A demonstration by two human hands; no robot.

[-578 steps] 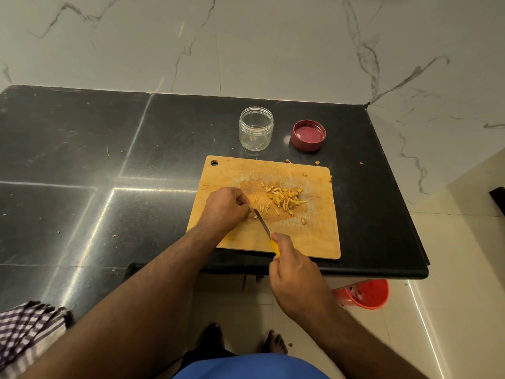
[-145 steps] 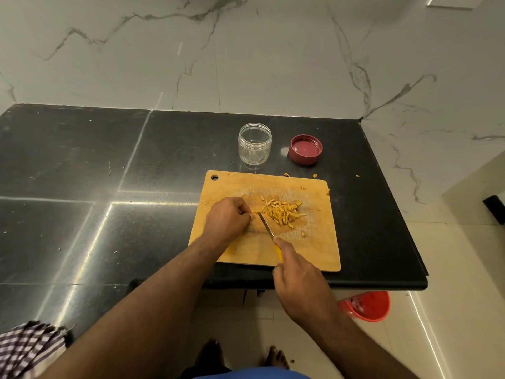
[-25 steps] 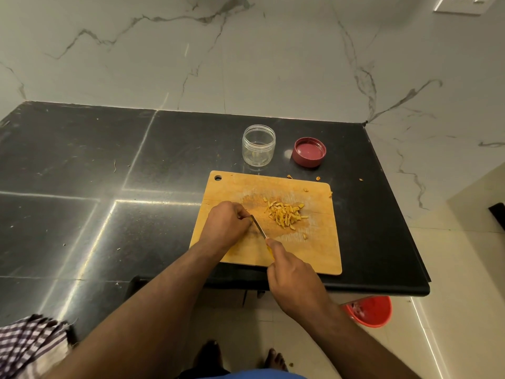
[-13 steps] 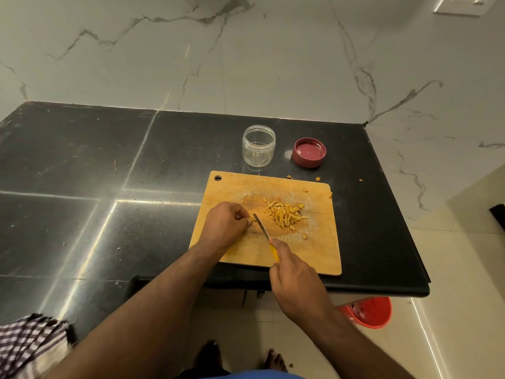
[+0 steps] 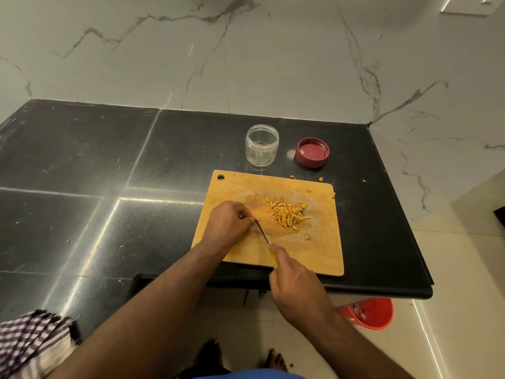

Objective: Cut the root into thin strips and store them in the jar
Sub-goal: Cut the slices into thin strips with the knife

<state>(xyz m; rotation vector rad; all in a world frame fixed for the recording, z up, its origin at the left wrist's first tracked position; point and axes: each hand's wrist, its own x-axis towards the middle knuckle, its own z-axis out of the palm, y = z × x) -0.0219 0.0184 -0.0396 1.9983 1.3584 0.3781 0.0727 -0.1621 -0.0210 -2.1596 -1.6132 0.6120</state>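
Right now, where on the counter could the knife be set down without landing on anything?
Bare: the black counter left of the cutting board, and the board's near right corner. Crowded: behind the board, where the jar, lid and stray bits sit; mid-board holds the strips.

Head-worn camera looks steeply down, close over the counter (image 5: 82, 160) edge.

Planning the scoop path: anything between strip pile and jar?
Head view: only stained cutting board and bare counter between the strip pile and the jar.

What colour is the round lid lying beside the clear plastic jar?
Dark red, the round lid lying open side up; the head view shows it.
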